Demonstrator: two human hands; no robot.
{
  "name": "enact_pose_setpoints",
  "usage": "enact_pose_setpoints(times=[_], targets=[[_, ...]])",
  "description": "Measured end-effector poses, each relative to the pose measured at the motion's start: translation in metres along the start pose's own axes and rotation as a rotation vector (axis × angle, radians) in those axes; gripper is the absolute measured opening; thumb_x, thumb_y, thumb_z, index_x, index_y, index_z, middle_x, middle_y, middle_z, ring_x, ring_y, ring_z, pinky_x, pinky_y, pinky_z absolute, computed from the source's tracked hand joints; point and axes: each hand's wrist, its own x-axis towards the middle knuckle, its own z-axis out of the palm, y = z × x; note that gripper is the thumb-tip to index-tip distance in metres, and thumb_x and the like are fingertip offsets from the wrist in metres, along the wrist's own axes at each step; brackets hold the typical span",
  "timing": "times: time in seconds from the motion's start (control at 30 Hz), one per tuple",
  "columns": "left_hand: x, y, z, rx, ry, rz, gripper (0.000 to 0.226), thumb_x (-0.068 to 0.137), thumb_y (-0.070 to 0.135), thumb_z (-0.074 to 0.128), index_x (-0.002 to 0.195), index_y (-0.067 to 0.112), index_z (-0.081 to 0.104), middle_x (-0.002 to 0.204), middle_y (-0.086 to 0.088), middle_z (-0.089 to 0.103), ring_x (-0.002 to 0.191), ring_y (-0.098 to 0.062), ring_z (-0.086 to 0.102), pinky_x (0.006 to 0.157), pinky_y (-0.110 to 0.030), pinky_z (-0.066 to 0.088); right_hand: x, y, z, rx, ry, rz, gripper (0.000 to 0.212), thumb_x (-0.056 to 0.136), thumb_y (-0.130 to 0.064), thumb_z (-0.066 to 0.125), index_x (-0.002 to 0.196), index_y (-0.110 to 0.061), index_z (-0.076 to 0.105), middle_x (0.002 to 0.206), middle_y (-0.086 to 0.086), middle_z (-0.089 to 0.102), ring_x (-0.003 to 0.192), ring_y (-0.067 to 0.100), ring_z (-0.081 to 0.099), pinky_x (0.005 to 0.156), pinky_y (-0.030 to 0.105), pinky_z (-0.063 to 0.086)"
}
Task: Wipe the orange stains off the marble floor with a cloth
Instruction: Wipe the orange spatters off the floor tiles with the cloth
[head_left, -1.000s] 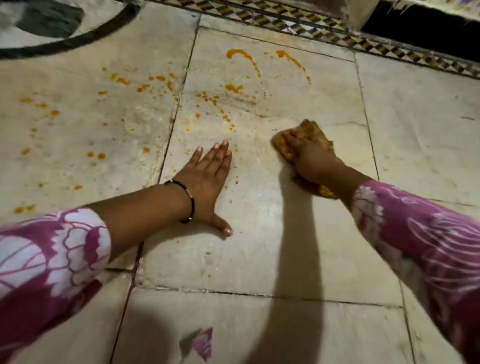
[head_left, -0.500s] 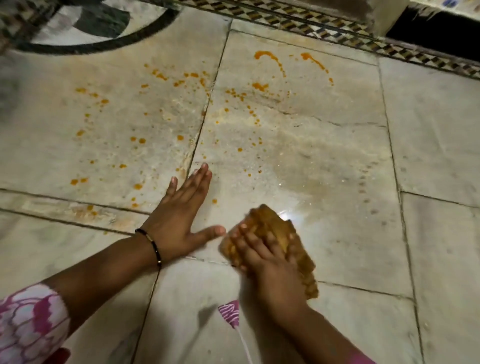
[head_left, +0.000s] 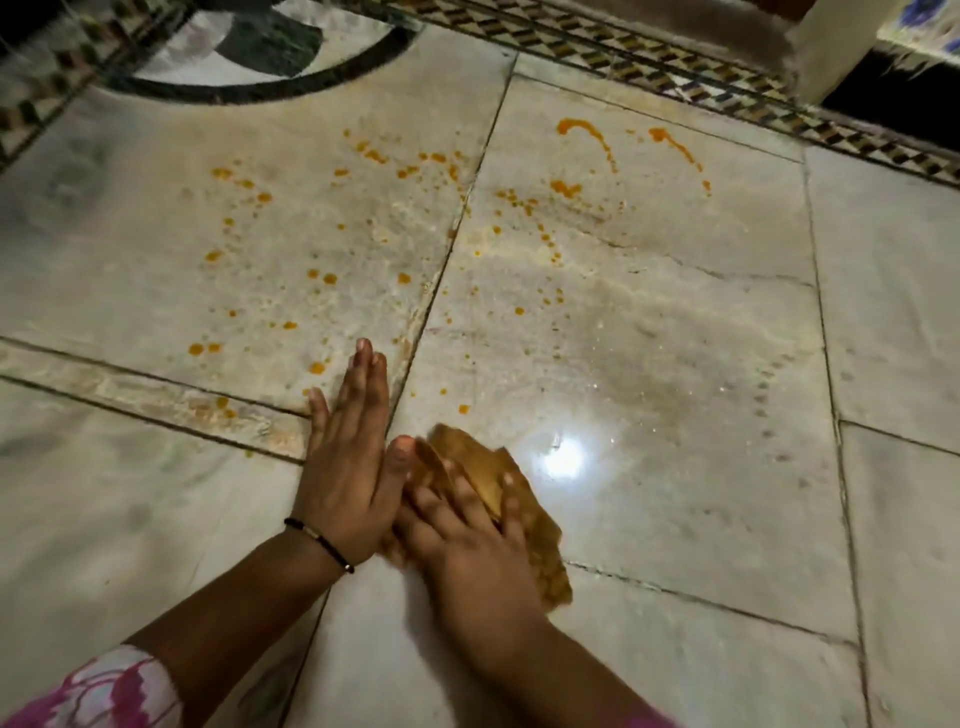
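Note:
Orange stains (head_left: 584, 136) lie scattered as drops and streaks over two marble floor slabs (head_left: 675, 322) ahead of me. My right hand (head_left: 467, 540) presses flat on a crumpled orange-brown cloth (head_left: 498, 478) on the near part of the right slab. My left hand (head_left: 348, 457) rests flat on the floor beside it, fingers together and pointing forward, its thumb touching the cloth's left edge. A wet, shiny patch with a bright light reflection (head_left: 563, 462) lies just right of the cloth.
A patterned mosaic border (head_left: 649, 62) runs along the far edge of the floor. A black curved inlay (head_left: 270, 88) is at the top left. A pale pillar base (head_left: 826, 47) and a dark opening stand at the top right.
The cloth under my right hand has come back from the far part of the slab to the near edge, beside my left hand. The wiped strip now looks wet.

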Motion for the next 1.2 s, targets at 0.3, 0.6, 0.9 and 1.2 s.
enact_pose_setpoints(times=[0.3,0.6,0.9,1.2], targets=[[-0.002,-0.06,-0.04,0.337,0.005,-0.356,0.094,0.078,0.072,-0.007,0.149,0.01,-0.005,0.157,-0.005,-0.016,0.144,-0.019,-0.013,0.11,-0.058,-0.014,0.013,0.094,-0.045,0.003,-0.05,0.376,0.061,0.084,-0.04,0.022,0.145,-0.044,0.019,0.154,-0.019,0.006,0.146,0.02,0.009,0.112,0.055,0.002],[-0.039,-0.07,-0.044,0.404,-0.002,-0.433,0.086,0.079,0.066,0.003,0.148,0.016,-0.008,0.156,0.002,-0.019,0.138,-0.008,-0.021,0.109,-0.053,-0.017,0.06,-0.005,-0.002,-0.029,-0.065,-0.208,0.052,0.087,-0.052,0.039,0.138,-0.039,0.041,0.144,-0.01,0.045,0.138,0.023,0.031,0.11,0.063,0.01],[-0.102,-0.065,-0.032,0.481,-0.161,-0.437,0.103,0.078,0.079,0.016,0.147,0.003,0.015,0.156,-0.018,0.011,0.144,-0.031,0.013,0.113,-0.058,0.008,-0.019,0.019,-0.003,-0.013,0.045,0.338,0.054,0.085,-0.049,0.035,0.137,-0.036,0.043,0.145,-0.006,0.045,0.131,0.027,0.039,0.109,0.053,0.014],[-0.099,-0.066,-0.035,0.49,-0.155,-0.417,0.106,0.076,0.08,0.017,0.146,0.0,0.018,0.156,-0.018,0.012,0.144,-0.029,0.013,0.114,-0.052,0.012,0.143,0.012,-0.018,-0.05,-0.097,-0.169,0.05,0.092,-0.035,0.039,0.142,-0.038,0.034,0.154,-0.012,0.029,0.144,0.021,0.017,0.108,0.061,0.004]])
